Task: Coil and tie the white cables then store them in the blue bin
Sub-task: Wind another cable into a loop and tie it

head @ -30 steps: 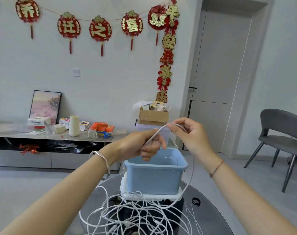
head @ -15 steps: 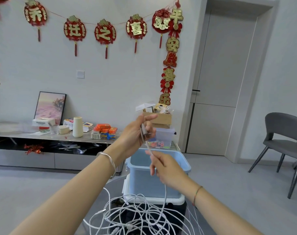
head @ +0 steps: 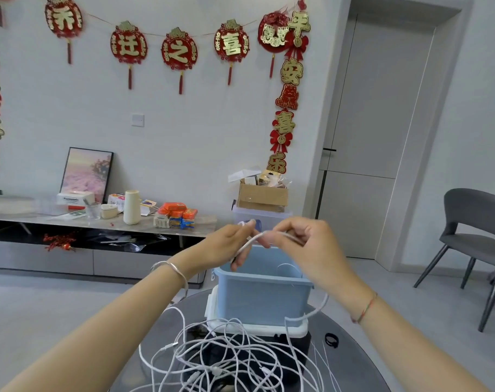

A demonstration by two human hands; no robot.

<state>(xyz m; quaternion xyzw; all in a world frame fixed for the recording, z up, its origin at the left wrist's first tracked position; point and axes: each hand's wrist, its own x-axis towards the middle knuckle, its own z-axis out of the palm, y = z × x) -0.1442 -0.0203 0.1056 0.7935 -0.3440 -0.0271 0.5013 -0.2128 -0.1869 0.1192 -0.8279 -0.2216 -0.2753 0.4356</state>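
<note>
- Head view: left hand (head: 226,247) and right hand (head: 305,244) are raised over the blue bin (head: 262,295), each grip pinching the same white cable (head: 257,237) between fingertips.
- The cable arcs between the two hands, then trails down past the right wrist to the counter (head: 351,360).
- Judged step: forming the first loops of a coil. No finished bundle is in hand yet.
- Bin interior is mostly hidden; a thin white curve shows inside, possibly one cable already stored, can't confirm.
- Remaining: a big tangle of loose white cables (head: 226,360) lies on the counter just in front of the bin, uncoiled and untied. Task looks early, most work is left.
- The bin sits on a white lidded box (head: 257,326); something dark lies under the tangle.
- Black ring (head: 331,340) on the counter, right of the bin, possibly a tie.
- Counter: dark, glossy, round-edged.
- Room: pale wall with red-gold hanging decorations (head: 178,49), low sideboard (head: 99,224) with clutter, cardboard box (head: 262,195), closed door (head: 382,108), grey chair (head: 478,219) at right.
</note>
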